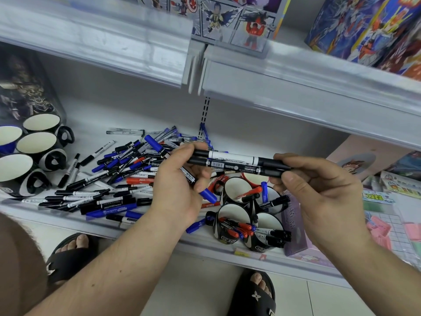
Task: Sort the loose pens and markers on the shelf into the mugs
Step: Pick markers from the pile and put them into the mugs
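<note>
Black markers (pixel 237 164), two of them, hang level above the shelf (pixel 141 226), my right hand (pixel 319 185) pinching one end, my left hand (pixel 182 181) curled round the other plus a blue marker (pixel 208 195); next, I'd judge, dropping them into the mug (pixel 265 233) of black ones.

No text can be read with certainty. The black markers (pixel 237 164) carry small printed labels, too blurred to read, and the packet (pixel 377 198) right of them shows unclear coloured characters.
</note>
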Demonstrator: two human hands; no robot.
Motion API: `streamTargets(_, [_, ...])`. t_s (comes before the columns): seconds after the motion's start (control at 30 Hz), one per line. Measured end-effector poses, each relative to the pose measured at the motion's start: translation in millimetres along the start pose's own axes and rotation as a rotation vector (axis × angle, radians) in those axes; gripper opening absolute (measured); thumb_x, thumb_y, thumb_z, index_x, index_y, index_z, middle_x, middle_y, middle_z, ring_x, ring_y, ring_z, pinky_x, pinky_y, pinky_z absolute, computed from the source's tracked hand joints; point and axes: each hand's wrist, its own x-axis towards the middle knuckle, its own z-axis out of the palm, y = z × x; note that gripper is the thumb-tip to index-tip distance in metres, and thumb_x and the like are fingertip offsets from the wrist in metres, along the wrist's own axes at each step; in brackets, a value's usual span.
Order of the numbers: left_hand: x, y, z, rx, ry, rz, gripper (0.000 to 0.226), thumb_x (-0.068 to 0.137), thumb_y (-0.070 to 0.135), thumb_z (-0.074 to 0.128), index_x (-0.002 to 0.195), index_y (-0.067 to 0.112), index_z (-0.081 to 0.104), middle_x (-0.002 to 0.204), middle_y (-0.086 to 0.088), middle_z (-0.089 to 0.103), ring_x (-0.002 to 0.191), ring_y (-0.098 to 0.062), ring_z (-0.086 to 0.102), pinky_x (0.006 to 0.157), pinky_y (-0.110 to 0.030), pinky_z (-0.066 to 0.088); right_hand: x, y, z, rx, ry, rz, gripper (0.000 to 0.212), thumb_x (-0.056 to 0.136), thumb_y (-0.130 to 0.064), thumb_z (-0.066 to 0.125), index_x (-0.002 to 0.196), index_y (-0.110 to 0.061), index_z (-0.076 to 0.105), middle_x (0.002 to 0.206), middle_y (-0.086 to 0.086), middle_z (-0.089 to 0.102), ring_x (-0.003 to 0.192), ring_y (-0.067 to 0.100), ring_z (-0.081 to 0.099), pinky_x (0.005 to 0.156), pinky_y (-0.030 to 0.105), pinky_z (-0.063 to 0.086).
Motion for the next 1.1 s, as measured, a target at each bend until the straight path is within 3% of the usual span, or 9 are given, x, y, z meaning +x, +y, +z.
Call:
streamTargets(0.13, [3,0,-1,0.088,0.000,0.058,0.044,0.097,0.011,0.050,0.060,0.020,0.073,0.065,0.004,0.066,0.046,-0.009,0.047,0.032,-0.014,0.027,0,4,-3,-0.073,0.005,-0.060,0.029,0.077,-0.003,0.076,0.092,-0.028,0.077,0.091,-0.005,0.076,0.077,0.025,0.071,0.076,0.024,0.058])
streamTargets(0.23, [4,-2,-2,0.156,0.005,0.123,0.034,0.097,0.009,0.052,0.071,0.015,0.073,0.064,0.002,0.064,0.047,-0.010,0.049,0.033,-0.015,0.030,-2,10,-5,-0.121,0.011,-0.088,0.031,0.078,0.000,0.067,0.099,-0.021,0.073,0.089,0.002,0.075,0.080,0.039,0.066,0.075,0.022,0.057])
streamTargets(0.3, [4,-4,-2,0.199,0.010,0.148,0.025,0.097,0.008,0.052,0.080,0.011,0.070,0.065,0.001,0.063,0.048,-0.010,0.049,0.034,-0.015,0.030,-2,12,-6,-0.127,0.013,-0.090,0.035,0.080,0.006,0.067,0.100,-0.022,0.071,0.084,-0.002,0.074,0.077,0.036,0.066,0.073,0.019,0.056])
streamTargets(0.43, [6,-6,-3,0.248,0.049,0.112,0.019,0.095,0.009,0.056,0.082,0.010,0.069,0.067,0.002,0.066,0.047,-0.009,0.051,0.035,-0.015,0.031,0,10,-5,-0.091,0.034,-0.092,0.041,0.076,-0.004,0.068,0.099,-0.038,0.075,0.089,-0.007,0.075,0.078,0.020,0.069,0.076,0.020,0.055])
streamTargets(0.6, [8,-10,-4,0.314,0.088,0.102,0.015,0.097,0.010,0.056,0.087,0.010,0.068,0.072,-0.001,0.063,0.045,-0.007,0.053,0.036,-0.014,0.033,0,11,-4,-0.070,0.073,-0.074,0.040,0.073,-0.004,0.069,0.110,-0.020,0.068,0.095,-0.003,0.072,0.089,0.027,0.069,0.085,0.038,0.059])
streamTargets(0.73, [8,-9,-4,0.331,0.079,0.106,0.014,0.097,0.011,0.055,0.091,0.009,0.068,0.074,-0.003,0.062,0.047,-0.007,0.054,0.037,-0.014,0.034,0,10,-4,-0.056,0.082,-0.071,0.044,0.075,-0.003,0.068,0.115,-0.021,0.065,0.097,0.001,0.073,0.090,0.026,0.070,0.088,0.045,0.057])
streamTargets(0.9, [6,-8,-2,0.360,0.086,0.106,0.013,0.097,0.013,0.056,0.091,0.010,0.067,0.063,0.003,0.065,0.047,-0.007,0.056,0.037,-0.015,0.034,1,11,-4,-0.011,0.074,-0.040,0.060,0.080,0.012,0.068,0.124,-0.027,0.054,0.093,-0.001,0.075,0.087,0.020,0.071,0.088,0.036,0.057])
streamTargets(1.1, [4,-8,0,0.382,0.079,0.136,0.013,0.096,0.013,0.056,0.091,0.010,0.067,0.061,0.006,0.066,0.046,-0.008,0.057,0.036,-0.015,0.032,1,14,-7,-0.010,0.105,-0.023,0.064,0.083,0.019,0.061,0.125,-0.030,0.054,0.099,0.014,0.072,0.089,0.024,0.071,0.089,0.035,0.057])
